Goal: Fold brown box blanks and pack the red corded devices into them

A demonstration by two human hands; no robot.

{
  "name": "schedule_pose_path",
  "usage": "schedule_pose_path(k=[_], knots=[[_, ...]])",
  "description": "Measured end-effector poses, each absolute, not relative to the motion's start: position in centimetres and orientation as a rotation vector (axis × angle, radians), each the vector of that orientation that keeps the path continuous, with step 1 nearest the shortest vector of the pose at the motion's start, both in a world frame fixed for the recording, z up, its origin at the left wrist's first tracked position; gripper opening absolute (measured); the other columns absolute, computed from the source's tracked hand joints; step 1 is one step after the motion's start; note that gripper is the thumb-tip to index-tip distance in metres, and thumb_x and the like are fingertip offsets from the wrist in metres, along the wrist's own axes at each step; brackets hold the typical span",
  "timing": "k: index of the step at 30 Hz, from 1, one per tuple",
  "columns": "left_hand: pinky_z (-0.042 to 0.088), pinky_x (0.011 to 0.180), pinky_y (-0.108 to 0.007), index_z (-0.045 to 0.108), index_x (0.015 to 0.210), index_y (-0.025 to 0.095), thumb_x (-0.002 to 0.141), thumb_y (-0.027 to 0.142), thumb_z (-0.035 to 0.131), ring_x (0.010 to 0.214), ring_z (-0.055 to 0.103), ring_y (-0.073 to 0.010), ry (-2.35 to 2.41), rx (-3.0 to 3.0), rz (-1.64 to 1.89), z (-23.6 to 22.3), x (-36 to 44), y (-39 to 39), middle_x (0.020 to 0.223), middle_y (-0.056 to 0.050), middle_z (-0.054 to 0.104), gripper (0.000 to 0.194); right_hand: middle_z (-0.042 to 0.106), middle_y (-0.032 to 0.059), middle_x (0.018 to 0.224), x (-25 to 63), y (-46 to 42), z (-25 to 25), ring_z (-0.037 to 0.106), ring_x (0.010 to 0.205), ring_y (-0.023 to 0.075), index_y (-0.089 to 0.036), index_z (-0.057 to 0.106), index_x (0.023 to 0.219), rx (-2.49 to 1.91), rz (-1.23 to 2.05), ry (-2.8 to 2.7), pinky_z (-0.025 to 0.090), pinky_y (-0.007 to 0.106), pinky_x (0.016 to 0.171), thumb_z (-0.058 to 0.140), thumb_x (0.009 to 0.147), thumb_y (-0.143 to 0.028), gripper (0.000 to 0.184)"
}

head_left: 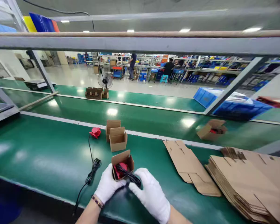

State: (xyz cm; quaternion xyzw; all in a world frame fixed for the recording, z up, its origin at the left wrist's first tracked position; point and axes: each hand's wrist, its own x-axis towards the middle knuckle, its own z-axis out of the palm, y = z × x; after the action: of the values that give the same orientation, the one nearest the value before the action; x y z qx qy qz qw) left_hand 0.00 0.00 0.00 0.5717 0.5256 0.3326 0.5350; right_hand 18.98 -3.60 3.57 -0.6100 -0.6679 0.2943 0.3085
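My left hand [109, 183], in a white glove, is wrapped round the side of a small open cardboard box [121, 155]. Inside that box sits a red device [121, 170], its lower part hidden. A coiled black cable [133, 178] sticks out over the box's right edge. My right hand [151, 193], also gloved, has thumb and fingers round the end of this coil. Beyond, two upright cardboard boxes [118, 141] stand open. To their left lies another red device [95, 132], with its bundled black cord [93, 171] running toward the table's front edge.
Flat cardboard blanks [191, 168] and a thick stack [249, 183] lie at right. On the green conveyor belt [149, 116] is an open box [212, 130] with a red device. A blue crate [233, 105] stands behind. A metal bar [140, 43] crosses overhead; people work far off.
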Motion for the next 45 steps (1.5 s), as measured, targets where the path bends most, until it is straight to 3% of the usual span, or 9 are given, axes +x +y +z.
schedule_pose_path(k=[4,8,13,19,24,31,36,39,45], knots=[[0.046,0.104,-0.056,0.060,0.111,0.017,0.059,0.038,0.076,0.116,0.062,-0.0382,1.757,1.486,1.226,-0.4,0.4,-2.5,0.118,-0.017,0.069,0.058,0.068,0.0048,0.082,17.9,-4.3,1.1,0.067,0.071,0.0213,-0.019,0.061,0.098,-1.444,1.303,-1.374,0.054,0.035,0.068,0.051,0.086,-0.052,0.037],[0.054,0.080,-0.044,0.065,0.084,0.022,0.082,0.057,0.057,0.082,0.068,-0.0277,1.673,1.513,1.150,1.3,1.3,-5.1,0.084,-0.010,0.071,0.037,0.065,0.0011,0.072,16.9,-4.8,-0.2,0.062,0.053,0.0170,-0.018,0.062,0.107,-1.299,1.340,-1.146,0.051,0.027,0.049,0.058,0.086,-0.057,0.045],[0.041,0.048,-0.026,0.048,0.069,0.024,0.079,0.063,0.058,0.045,0.049,-0.0126,1.531,1.172,0.967,3.4,3.4,-4.9,0.054,0.006,0.053,0.041,0.071,0.0078,0.095,17.2,-5.6,-0.6,0.070,0.084,0.0199,-0.022,0.068,0.093,-1.030,0.804,-1.665,0.059,0.031,0.076,0.047,0.095,-0.024,0.022],[0.057,0.078,-0.035,0.062,0.092,0.022,0.088,0.042,0.052,0.083,0.072,-0.0221,1.646,1.395,1.076,2.5,3.2,-4.0,0.090,-0.006,0.076,0.023,0.074,0.0087,0.111,18.8,-5.7,-1.5,0.070,0.101,0.0198,-0.025,0.064,0.120,-0.865,0.409,-2.141,0.057,0.029,0.091,0.046,0.090,-0.008,0.039],[0.060,0.074,-0.034,0.071,0.091,0.023,0.093,0.030,0.045,0.077,0.075,-0.0224,1.501,2.025,1.104,1.0,1.6,-3.9,0.088,-0.008,0.079,0.027,0.036,0.0212,0.158,19.5,-4.4,1.9,0.049,0.137,0.0285,-0.011,0.036,0.150,-0.903,0.515,-2.342,0.047,0.037,0.109,0.048,0.078,-0.004,0.073],[0.058,0.083,-0.031,0.074,0.103,0.027,0.091,0.032,0.055,0.089,0.073,-0.0205,1.284,1.887,0.908,2.5,1.0,-3.7,0.096,-0.004,0.077,0.023,0.062,0.0109,0.122,20.0,-3.6,5.4,0.061,0.113,0.0200,-0.017,0.055,0.129,-0.828,0.928,-2.176,0.049,0.031,0.102,0.048,0.071,-0.002,0.061],[0.054,0.095,-0.047,0.047,0.141,0.015,0.066,0.053,0.078,0.107,0.066,-0.0321,1.369,1.332,1.129,0.4,-0.5,-3.6,0.125,-0.017,0.065,0.090,0.066,0.0050,0.103,21.3,-3.3,4.4,0.062,0.093,0.0197,-0.020,0.066,0.111,-1.027,0.982,-2.029,0.051,0.032,0.088,0.053,0.063,-0.004,0.053],[0.039,0.114,-0.050,0.025,0.149,0.014,0.038,0.034,0.093,0.136,0.048,-0.0379,1.306,1.411,1.106,-0.5,0.2,-2.3,0.151,-0.022,0.044,0.132,0.066,0.0035,0.093,21.7,-2.9,4.7,0.062,0.086,0.0191,-0.021,0.073,0.099,-1.019,1.016,-2.037,0.052,0.030,0.080,0.054,0.061,-0.004,0.045],[0.056,0.094,-0.044,0.049,0.114,0.016,0.064,0.043,0.077,0.102,0.071,-0.0302,1.448,1.420,1.126,-0.8,5.3,-0.9,0.113,-0.017,0.070,0.064,0.068,0.0074,0.097,22.0,-1.6,5.2,0.066,0.089,0.0204,-0.019,0.071,0.103,-1.338,0.517,-2.006,0.055,0.031,0.082,0.049,0.082,-0.005,0.034]])
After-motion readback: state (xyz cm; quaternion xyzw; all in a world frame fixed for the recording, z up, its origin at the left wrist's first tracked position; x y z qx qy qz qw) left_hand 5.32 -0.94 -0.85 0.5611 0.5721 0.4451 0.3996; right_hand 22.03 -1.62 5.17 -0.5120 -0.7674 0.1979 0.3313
